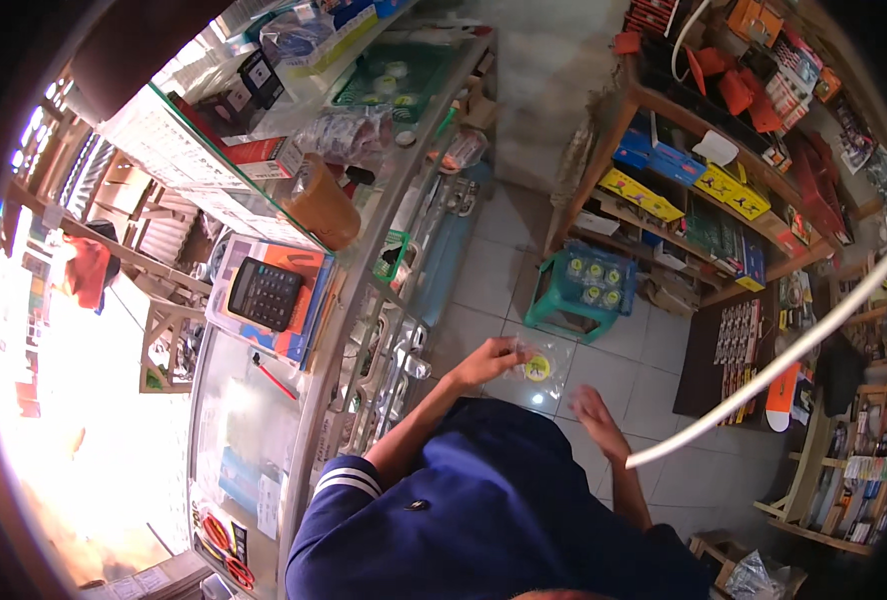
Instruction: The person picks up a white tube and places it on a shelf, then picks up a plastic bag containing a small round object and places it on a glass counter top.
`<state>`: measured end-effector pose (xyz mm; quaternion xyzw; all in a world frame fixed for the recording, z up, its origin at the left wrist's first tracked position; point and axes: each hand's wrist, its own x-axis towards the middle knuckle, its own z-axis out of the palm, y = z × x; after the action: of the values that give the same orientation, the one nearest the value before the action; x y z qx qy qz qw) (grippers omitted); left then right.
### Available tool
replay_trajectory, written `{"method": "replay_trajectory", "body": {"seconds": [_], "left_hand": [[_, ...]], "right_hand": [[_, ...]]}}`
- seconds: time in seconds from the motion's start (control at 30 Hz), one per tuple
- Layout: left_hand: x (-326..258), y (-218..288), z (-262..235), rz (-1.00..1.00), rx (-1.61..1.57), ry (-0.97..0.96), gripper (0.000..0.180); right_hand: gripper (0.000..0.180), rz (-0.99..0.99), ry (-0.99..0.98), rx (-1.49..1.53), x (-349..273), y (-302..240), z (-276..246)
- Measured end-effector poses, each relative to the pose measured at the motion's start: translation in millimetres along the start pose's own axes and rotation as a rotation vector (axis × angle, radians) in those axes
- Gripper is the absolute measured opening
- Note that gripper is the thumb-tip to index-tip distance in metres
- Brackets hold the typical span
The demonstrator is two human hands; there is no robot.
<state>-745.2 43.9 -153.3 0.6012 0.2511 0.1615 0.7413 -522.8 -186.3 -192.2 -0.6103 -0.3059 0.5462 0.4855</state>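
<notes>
Held out in front of my body, a clear plastic packet [537,368] with a round yellow-green label hangs from my left hand [490,364], whose fingers are closed on its left edge. To the right of the packet, and apart from it, is my right hand [598,418]. It is raised with its fingers stretched out and holds nothing. Beyond both hands stands a green plastic stool [558,322]. On its seat lies a clear bluish pack [614,272] showing several similar round yellow-green labels.
Along my left runs a glass display counter [234,410], bearing a black calculator [265,294] on some books and an orange-brown jar [321,205]. Wooden shelves [614,150] with boxes stand ahead on the right. A white curved tube [794,355] crosses the right side.
</notes>
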Motion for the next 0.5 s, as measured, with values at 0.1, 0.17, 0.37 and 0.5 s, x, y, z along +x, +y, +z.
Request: {"method": "replay_trajectory", "body": {"seconds": [0.1, 0.17, 0.37, 0.5], "left_hand": [[-6, -20, 16, -0.012, -0.03, -0.039, 0.036], [-13, -25, 11, -0.061, 0.073, 0.03, 0.041], [-66, -134, -79, -0.513, -0.378, 0.187, 0.052], [-130, -193, -102, -0.502, 0.16, -0.075, 0.051]], "right_hand": [[0.042, 0.117, -0.104, 0.435, 29, -54, 64], [0.044, 0.169, -0.104, 0.32, 47, -60, 82], [0.039, 0.184, -0.108, 0.32, 70, -63, 99], [0.041, 0.167, -0.083, 0.316, 79, -79, 111]]}}
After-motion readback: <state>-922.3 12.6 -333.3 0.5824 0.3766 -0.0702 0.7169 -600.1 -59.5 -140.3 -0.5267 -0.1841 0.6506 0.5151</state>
